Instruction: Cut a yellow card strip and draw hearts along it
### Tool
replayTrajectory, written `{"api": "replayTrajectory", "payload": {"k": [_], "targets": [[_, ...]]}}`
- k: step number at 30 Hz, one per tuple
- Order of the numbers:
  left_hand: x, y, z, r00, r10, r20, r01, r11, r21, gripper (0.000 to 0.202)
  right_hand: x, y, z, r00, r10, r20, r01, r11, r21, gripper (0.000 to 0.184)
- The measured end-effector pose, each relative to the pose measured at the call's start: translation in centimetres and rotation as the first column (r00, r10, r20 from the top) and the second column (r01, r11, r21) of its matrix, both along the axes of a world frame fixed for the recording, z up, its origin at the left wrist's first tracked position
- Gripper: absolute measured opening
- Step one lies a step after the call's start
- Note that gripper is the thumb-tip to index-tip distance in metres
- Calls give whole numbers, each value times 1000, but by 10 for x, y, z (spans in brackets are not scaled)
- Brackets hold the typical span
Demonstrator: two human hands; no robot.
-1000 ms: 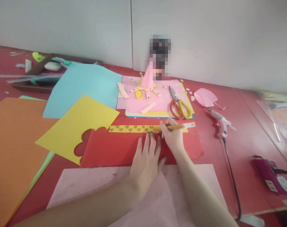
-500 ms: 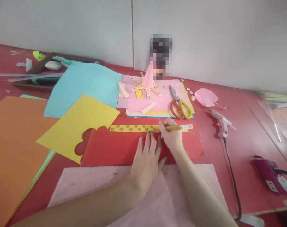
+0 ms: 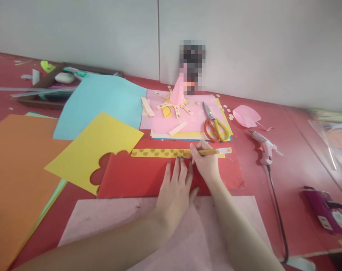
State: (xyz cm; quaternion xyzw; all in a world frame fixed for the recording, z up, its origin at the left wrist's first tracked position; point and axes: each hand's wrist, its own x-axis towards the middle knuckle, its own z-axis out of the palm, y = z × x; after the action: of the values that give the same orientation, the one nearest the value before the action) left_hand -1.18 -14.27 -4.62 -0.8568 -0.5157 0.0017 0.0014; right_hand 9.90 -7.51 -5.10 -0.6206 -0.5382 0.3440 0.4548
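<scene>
A red bench (image 3: 297, 158) fills the view, running back to a plain pale wall (image 3: 103, 34) with one dark upright seam. Near the front edge lies a pale pink sheet (image 3: 94, 216), with a red sheet (image 3: 134, 178) just beyond it. On the red sheet, towards its far edge, lies a yellow strip (image 3: 142, 153) lined with brown hearts from its left end up to the hands. The left hand (image 3: 175, 192) lies palm down, its fingers spread and holding nothing, the tips at the strip's near edge. The right hand (image 3: 207, 165) has its fingers closed around a pen (image 3: 210, 152) over the strip; the pen's tip is hard to make out.

On the left side of the bench, an orange sheet (image 3: 21, 169), a yellow sheet (image 3: 94, 145) with a scalloped cut-out and a blue sheet (image 3: 103, 99) lie about, the blue one partly over a dark tray (image 3: 35, 101). Beyond the strip, a stack of paper (image 3: 162, 128) bears a pink cone (image 3: 177, 92) ringed with small tabs, and scissors (image 3: 212, 126) with one red and one yellow handle. To the right are a pink glue gun (image 3: 265, 148) and a purple power socket (image 3: 326, 209). A pixelated patch hides something against the wall behind the cone.
</scene>
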Motion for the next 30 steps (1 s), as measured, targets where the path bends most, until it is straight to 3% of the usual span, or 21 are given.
{"api": "replayTrajectory", "payload": {"k": [13,24,30], "targets": [[1,-1,0,1000,8,16,-8,1000,-15,56,-1,1,-1,997,-23,79,23,1000,-6,26],[1,1,-1,1000,5,10,-5,1000,-2,57,-2,0,4,998,-44,-35,43,999,-10,27],[0,0,0,1000,5,24,-5,1000,-17,56,-3,0,5,999,-34,9,34,999,-1,28]]}}
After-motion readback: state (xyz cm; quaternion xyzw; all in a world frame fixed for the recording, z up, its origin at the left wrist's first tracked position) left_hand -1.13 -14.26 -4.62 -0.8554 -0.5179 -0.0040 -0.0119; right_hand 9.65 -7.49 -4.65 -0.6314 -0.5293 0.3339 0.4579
